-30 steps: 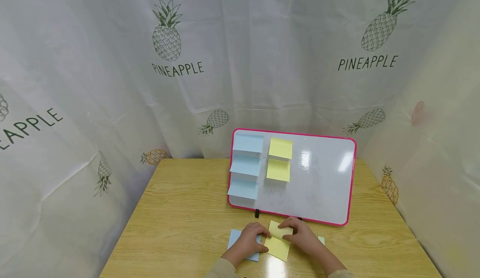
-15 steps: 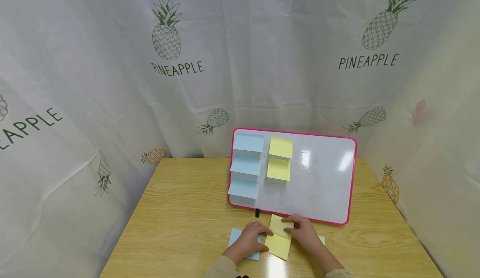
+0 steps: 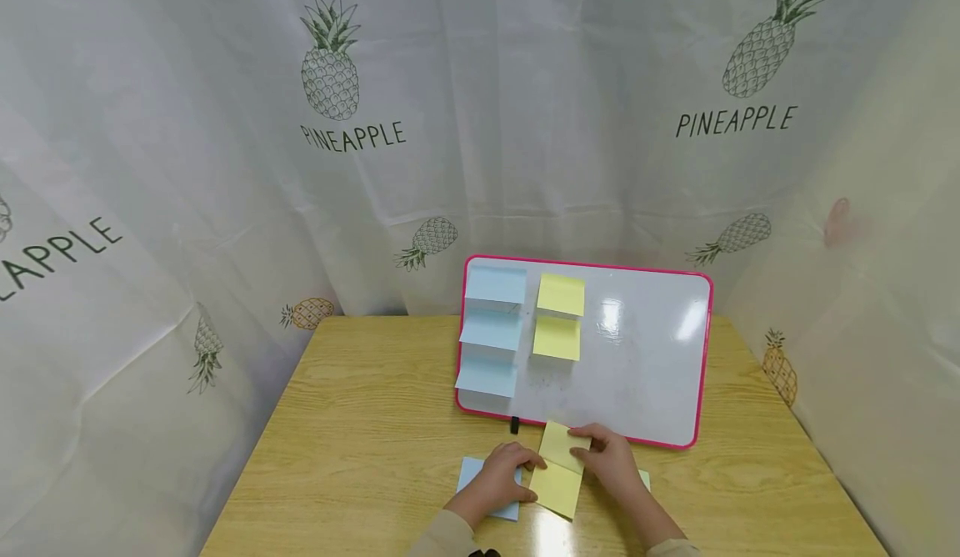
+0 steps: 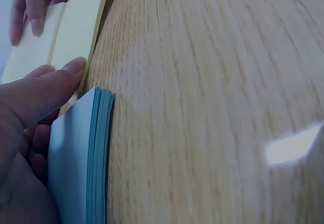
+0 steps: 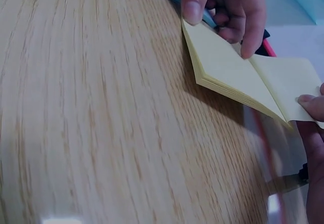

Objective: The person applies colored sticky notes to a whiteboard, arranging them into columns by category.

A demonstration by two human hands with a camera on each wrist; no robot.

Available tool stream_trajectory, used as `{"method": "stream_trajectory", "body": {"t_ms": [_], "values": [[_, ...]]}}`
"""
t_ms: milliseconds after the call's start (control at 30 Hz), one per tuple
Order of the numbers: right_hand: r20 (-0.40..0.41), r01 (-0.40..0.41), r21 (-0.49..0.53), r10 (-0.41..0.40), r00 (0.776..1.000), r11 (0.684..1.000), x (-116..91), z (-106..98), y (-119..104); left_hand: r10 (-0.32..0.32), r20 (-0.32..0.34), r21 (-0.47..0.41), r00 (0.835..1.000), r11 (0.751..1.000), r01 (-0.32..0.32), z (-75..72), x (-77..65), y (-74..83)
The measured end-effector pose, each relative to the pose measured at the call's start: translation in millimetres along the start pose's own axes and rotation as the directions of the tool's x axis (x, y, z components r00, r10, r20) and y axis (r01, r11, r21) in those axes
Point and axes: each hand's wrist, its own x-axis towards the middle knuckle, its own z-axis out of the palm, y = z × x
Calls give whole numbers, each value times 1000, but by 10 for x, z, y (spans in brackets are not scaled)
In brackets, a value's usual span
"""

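On the table lies a yellow sticky note pad, its edges held between the thumb and fingers of my left hand. My right hand pinches the top yellow sticky note, which is folded up and away from the pad. In the right wrist view this sheet still joins the pad along one edge. A blue sticky note pad lies under and beside my left hand, partly covered. Beside my right forearm a bit of a pale green pad shows.
Behind the hands a pink-framed whiteboard leans on small black feet. Several sticky notes hang on it: a column of blue notes at left and two yellow notes beside them. A pineapple-print curtain surrounds the table.
My right hand has moved up and slightly right, away from me, drawing the top yellow note flatter and further off the pad. My left hand stays nearly still on the pad.
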Motion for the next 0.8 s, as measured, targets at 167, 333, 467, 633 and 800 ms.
{"method": "stream_trajectory", "body": {"t_ms": [167, 333, 467, 633, 800], "values": [[-28, 7, 38, -6, 1000, 999, 7, -1, 14, -6, -2, -2, 1000, 1000, 6, 3, 7, 7], [-53, -13, 19, 14, 999, 1000, 20, -18, 18, 16, -13, 19, 1000, 1000, -16, 6, 11, 8], [-71, -3, 27, 5, 997, 1000, 30, -25, 0, 21, -13, 19, 1000, 1000, -21, 1, 5, 11], [-92, 0, 35, 3, 996, 999, 46, -22, -27, 1, 3, -17, 1000, 1000, -1, -8, -8, 22], [-97, -21, 22, 23, 995, 1000, 82, -31, -49, 17, -2, -11, 1000, 1000, -17, -7, -5, 15]]}}
